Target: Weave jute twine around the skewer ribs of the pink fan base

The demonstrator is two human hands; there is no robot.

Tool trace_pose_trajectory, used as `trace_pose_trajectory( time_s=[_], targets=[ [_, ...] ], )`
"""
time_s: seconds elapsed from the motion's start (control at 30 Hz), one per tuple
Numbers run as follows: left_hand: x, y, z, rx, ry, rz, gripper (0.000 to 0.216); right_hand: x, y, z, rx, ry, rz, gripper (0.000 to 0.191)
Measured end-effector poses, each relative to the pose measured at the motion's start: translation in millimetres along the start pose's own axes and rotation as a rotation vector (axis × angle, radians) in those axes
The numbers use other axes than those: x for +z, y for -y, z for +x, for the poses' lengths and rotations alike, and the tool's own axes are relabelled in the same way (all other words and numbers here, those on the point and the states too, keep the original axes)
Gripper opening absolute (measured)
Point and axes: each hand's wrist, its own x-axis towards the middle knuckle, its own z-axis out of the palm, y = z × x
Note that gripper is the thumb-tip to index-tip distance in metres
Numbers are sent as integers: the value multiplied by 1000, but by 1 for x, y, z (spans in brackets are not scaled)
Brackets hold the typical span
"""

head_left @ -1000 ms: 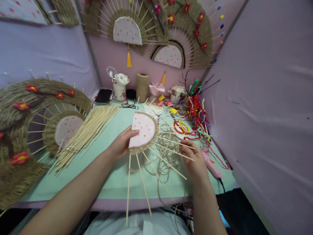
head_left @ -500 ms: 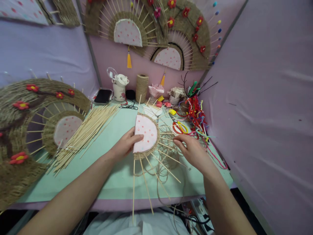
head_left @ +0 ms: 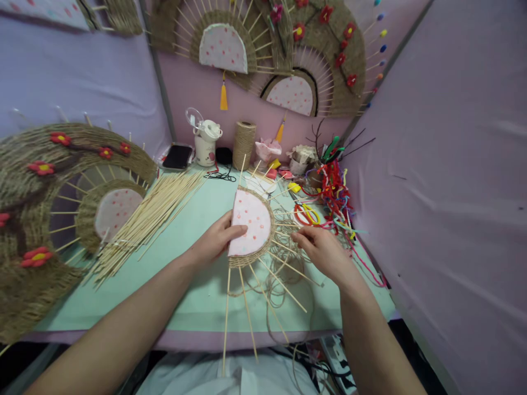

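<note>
- Your right hand point(head_left: 323, 249) had moved inward since a second earlier, from near the outer tips of the sticks point(head_left: 284, 287) to a spot closer to the woven rim point(head_left: 247, 259).
- Your left hand point(head_left: 216, 238) kept its grip on the straight edge of the half-round panel point(head_left: 253, 219), thumb lying flat on the spotted face.
- Your right fingers were narrow, drawn together beside the sticks; whether they pinched a stick or twine was too small to tell.
- You had the panel over the middle of the worktop point(head_left: 193, 307), its curved side turned to your right, with sticks fanning out from the rim. Several of the lower ones reached past the front edge, toward your lap.
- Between your hands, under the sticks, a loose tangle of twine point(head_left: 288, 255) spread out, and one strand trailed over the edge near you.
- Just beyond your right hand lay scissors point(head_left: 309, 208) with red and yellow handles, near a heap of mostly red pipe cleaners point(head_left: 332, 184).
- To your left, a pile of loose sticks point(head_left: 152, 219) lay slanted, beside a large woven fan point(head_left: 90, 140) with red flowers.
- Along the back you had a phone point(head_left: 178, 157), a lidded mug point(head_left: 205, 151) and an upright spool of twine point(head_left: 244, 145).
</note>
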Motion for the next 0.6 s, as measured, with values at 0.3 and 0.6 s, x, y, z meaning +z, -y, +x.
trace_pose_trajectory(
  time_s=[0.3,0.6],
  targets=[
    [0,1,0,-2,21,-10,43,2,-3,0,-15,-15,9,35],
    [-1,-4,-1,-31,-17,-42,42,-2,-6,-7,15,-105,122,38]
  ],
)
